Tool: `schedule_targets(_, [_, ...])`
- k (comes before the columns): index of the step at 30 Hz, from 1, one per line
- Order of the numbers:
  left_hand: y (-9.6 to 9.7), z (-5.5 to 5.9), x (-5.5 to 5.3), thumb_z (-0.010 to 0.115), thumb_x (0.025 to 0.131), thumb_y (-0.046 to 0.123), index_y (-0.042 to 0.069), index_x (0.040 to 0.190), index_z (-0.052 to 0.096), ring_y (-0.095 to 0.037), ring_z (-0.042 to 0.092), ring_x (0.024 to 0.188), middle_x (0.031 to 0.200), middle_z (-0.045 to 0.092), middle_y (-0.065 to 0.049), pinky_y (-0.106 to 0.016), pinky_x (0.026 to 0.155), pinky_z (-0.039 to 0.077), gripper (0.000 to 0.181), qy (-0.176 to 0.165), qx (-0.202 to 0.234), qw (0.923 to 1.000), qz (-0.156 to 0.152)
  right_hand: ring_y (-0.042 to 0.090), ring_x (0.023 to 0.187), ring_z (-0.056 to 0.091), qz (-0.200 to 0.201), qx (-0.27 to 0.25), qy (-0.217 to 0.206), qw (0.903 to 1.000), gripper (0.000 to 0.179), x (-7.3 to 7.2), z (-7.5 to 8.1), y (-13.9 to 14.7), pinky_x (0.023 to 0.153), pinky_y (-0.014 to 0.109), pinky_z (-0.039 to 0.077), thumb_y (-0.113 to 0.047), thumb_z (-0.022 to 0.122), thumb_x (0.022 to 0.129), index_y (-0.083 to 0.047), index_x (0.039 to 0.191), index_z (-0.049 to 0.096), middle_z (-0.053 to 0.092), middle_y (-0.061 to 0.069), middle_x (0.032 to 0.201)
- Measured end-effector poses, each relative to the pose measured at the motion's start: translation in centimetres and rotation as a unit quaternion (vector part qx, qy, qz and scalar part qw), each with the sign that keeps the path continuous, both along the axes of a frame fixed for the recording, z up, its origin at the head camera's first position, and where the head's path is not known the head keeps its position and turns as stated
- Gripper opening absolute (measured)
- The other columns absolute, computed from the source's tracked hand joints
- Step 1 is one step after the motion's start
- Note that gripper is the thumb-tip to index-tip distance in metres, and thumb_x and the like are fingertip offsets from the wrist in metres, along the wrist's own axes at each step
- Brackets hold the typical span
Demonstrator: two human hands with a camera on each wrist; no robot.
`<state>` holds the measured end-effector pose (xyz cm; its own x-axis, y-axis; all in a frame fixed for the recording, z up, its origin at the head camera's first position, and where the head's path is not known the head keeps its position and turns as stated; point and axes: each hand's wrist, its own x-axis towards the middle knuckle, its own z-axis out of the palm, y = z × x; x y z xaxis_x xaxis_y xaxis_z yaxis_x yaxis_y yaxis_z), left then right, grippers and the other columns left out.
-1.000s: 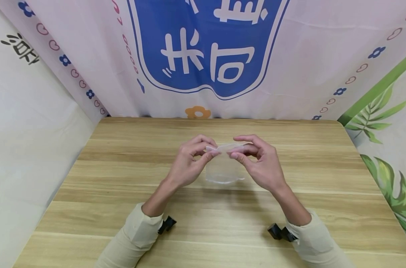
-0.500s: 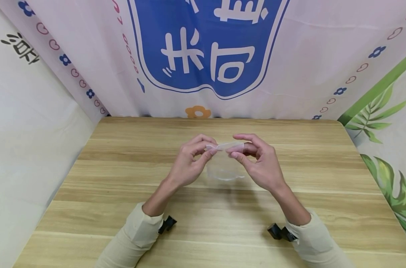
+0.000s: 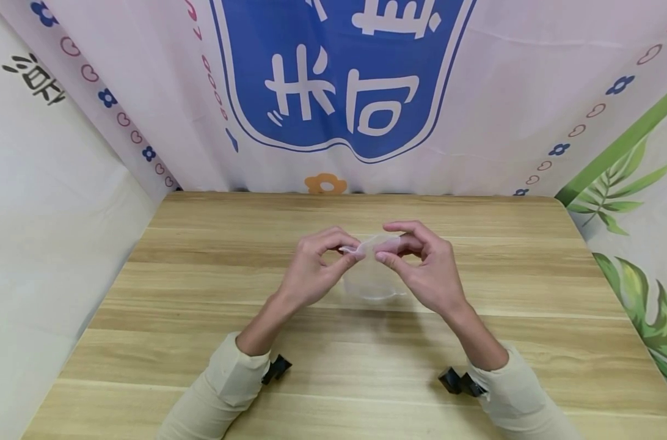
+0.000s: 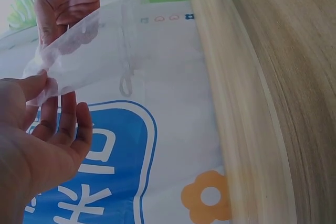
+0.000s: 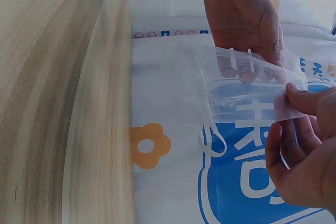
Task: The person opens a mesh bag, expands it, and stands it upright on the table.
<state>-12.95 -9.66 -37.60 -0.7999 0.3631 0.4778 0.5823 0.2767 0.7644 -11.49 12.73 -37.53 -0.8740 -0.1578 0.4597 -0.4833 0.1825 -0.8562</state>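
Observation:
A small, sheer white pouch (image 3: 372, 278) hangs between both hands over the middle of the table. My left hand (image 3: 317, 269) pinches its upper left edge between thumb and forefinger, and the edge is creased there. At the upper right, my right hand (image 3: 433, 275) pinches the pouch with the thumb in front and fingers showing through the thin material; its forefinger stretches above the edge. In the right wrist view a thin cord loop (image 5: 218, 145) dangles from the lower end of the pouch (image 5: 226, 90). The same loop (image 4: 126, 85) shows in the left wrist view.
A wooden table (image 3: 201, 293) lies beneath the hands. Behind it hangs a printed cloth (image 3: 201, 165) with a blue badge and an orange flower. White cloth (image 3: 53, 201) stands at the left and leaf-patterned cloth (image 3: 630, 232) at the right.
The left hand has lowered slightly and moved a little right, bending the pouch's upper left edge down. The right hand stays nearly in place, still pinching it.

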Motion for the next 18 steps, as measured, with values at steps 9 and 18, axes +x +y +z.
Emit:
schedule_targets(9, [0.14, -0.13, 0.09, 0.081, 0.093, -0.001, 0.000, 0.096, 0.079, -0.018, 0.070, 0.088, 0.094, 0.078, -0.010, -0.028, 0.082, 0.064, 0.005, 0.014, 0.006, 0.9999, 0.000, 0.007, 0.077, 0.069, -0.001, -0.001, -0.007, 1.0000, 0.046, 0.11, -0.03, -0.05, 0.075, 0.018, 0.060, 0.010, 0.088, 0.080, 0.003, 0.123, 0.071, 0.079, 0.016, 0.087])
schedule_targets(18, [0.16, -0.07, 0.20, 0.079, 0.094, -0.001, 0.002, 0.097, 0.081, -0.015, 0.067, 0.087, 0.095, 0.077, -0.010, -0.032, 0.080, 0.064, 0.004, 0.010, 0.021, 0.9997, -0.001, 0.006, 0.084, 0.073, 0.011, 0.004, -0.009, 0.9999, 0.045, 0.14, 0.07, -0.10, 0.083, 0.018, 0.062, 0.010, 0.086, 0.083, 0.003, 0.124, 0.070, 0.082, 0.017, 0.095])
